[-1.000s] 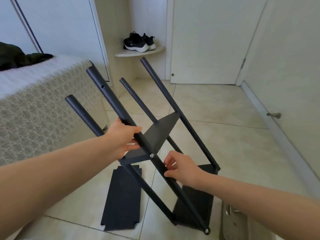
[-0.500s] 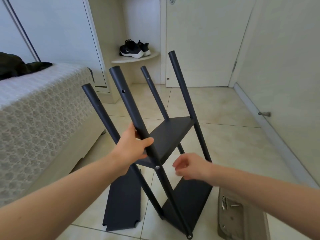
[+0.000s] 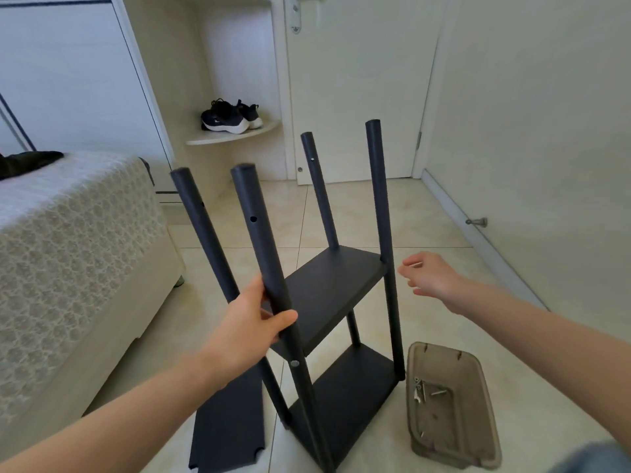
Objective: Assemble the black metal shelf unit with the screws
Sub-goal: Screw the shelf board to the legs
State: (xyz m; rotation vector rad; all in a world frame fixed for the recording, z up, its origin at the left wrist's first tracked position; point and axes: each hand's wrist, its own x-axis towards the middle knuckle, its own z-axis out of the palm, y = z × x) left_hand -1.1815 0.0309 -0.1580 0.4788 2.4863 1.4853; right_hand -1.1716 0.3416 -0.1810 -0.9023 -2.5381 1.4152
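Plastic tray (image 3: 440,360) holds loose screws (image 3: 421,390).
Shelf unit (image 3: 334,285) stands nearly upright, long axis vertical; left hand (image 3: 246,326) grips one pole (image 3: 259,233), right hand (image 3: 432,276) fingers loose.

Left hand (image 3: 252,322): fingers hidden behind the front post (image 3: 263,254); only 1 thumb shows. The foot of this post is cut off by the bottom edge.

Right hand (image 3: 430,278): fingertips blurred; a held object cannot be confirmed.

The 2 forearms are cut off by the frame edges.

Loose panel (image 3: 227,435): upper end hidden behind the left forearm.

Screws (image 3: 419,390) in the tray (image 3: 437,363): too small to count.

Dark garment (image 3: 27,162): cut off at the left edge.

Door plate (image 3: 295,15): cut off at the top.
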